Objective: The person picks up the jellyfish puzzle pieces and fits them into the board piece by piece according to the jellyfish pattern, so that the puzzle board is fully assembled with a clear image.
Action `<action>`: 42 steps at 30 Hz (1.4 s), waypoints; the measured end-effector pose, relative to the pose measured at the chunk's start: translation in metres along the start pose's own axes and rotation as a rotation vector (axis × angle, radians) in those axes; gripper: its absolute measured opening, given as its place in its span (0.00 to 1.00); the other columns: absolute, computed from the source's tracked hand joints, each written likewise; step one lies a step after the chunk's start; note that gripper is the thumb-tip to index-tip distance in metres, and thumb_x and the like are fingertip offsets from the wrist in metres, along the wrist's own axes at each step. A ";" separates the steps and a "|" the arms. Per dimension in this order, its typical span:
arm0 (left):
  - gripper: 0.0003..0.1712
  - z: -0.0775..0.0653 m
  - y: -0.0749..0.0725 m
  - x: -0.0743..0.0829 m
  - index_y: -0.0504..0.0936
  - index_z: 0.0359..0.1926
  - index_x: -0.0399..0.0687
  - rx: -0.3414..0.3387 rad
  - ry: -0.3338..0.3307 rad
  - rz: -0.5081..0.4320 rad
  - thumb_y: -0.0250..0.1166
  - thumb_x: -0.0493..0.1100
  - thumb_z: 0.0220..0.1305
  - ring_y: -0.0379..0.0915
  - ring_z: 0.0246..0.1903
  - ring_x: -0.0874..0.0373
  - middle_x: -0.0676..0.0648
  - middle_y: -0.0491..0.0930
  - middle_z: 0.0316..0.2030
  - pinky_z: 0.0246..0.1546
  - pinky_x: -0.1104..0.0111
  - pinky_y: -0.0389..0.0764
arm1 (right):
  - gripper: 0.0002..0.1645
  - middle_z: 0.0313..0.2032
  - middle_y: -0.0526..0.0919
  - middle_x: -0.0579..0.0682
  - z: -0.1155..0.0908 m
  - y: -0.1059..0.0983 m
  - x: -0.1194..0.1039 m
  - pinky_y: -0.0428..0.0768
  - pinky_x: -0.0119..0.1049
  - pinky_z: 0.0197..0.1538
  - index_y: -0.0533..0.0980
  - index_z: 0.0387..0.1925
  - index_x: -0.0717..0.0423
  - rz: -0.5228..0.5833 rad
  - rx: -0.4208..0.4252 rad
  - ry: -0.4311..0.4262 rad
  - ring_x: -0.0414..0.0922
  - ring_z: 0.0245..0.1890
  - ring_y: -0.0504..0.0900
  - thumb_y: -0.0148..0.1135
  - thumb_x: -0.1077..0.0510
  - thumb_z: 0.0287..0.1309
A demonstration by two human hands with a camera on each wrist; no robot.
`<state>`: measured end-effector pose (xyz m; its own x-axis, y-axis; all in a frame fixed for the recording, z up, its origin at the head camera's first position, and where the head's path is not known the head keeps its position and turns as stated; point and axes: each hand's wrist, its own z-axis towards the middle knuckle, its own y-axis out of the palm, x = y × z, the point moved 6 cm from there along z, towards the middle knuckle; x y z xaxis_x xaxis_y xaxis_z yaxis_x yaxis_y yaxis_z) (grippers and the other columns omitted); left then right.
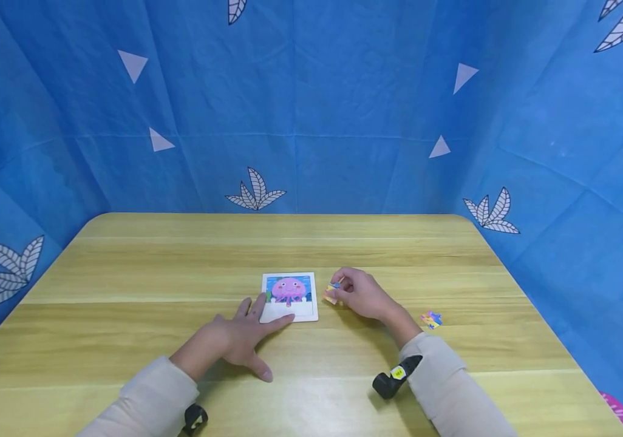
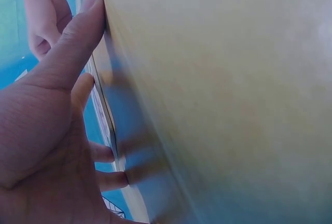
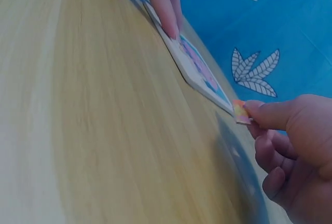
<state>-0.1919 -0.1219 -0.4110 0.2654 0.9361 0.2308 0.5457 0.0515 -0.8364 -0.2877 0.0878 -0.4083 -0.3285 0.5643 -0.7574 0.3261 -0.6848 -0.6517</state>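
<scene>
A square puzzle board (image 1: 303, 309) with a white frame lies on the table in the head view. Its upper part shows a pink jellyfish picture, while a white strip is bare along the bottom. My left hand (image 1: 235, 340) has its fingers spread, with fingertips resting on the board's left and lower edges. Just right of the board, my right hand (image 1: 363, 295) pinches a small jigsaw piece (image 3: 240, 112) between thumb and fingers. Orange, yellow and pink show on that piece in the right wrist view.
Loose jigsaw pieces (image 1: 432, 320) lie close together on the table, beside the right forearm. The wooden table (image 1: 180, 255) ends at a blue patterned cloth (image 1: 344, 121) behind and at the sides. A black wrist camera (image 1: 390, 382) sits on the right sleeve.
</scene>
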 end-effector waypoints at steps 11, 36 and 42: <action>0.58 0.001 0.000 0.000 0.47 0.70 0.83 -0.002 0.001 0.022 0.67 0.73 0.39 0.33 0.71 0.34 0.38 0.30 0.74 0.52 0.27 0.53 | 0.16 0.29 0.84 0.52 0.014 0.022 -0.021 0.77 0.31 0.28 0.76 0.50 0.64 0.095 -0.058 -0.071 0.43 0.26 0.82 0.58 0.63 0.61; 0.58 0.000 0.002 -0.001 0.45 0.69 0.86 -0.003 0.009 0.019 0.67 0.73 0.39 0.30 0.71 0.34 0.39 0.28 0.74 0.52 0.26 0.51 | 0.07 0.24 0.84 0.48 0.035 0.076 -0.058 0.76 0.27 0.23 0.83 0.34 0.60 0.077 -0.165 -0.140 0.35 0.16 0.75 0.61 0.62 0.60; 0.58 0.001 0.002 -0.001 0.46 0.70 0.85 -0.004 0.001 0.027 0.67 0.73 0.38 0.29 0.71 0.34 0.39 0.27 0.73 0.52 0.26 0.49 | 0.08 0.20 0.81 0.47 0.036 0.080 -0.061 0.76 0.28 0.21 0.83 0.29 0.61 0.098 -0.154 -0.135 0.36 0.13 0.74 0.59 0.64 0.61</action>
<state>-0.1915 -0.1228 -0.4138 0.2810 0.9367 0.2090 0.5416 0.0250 -0.8403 -0.2729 -0.0181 -0.4129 -0.4013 0.4247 -0.8115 0.4905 -0.6486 -0.5820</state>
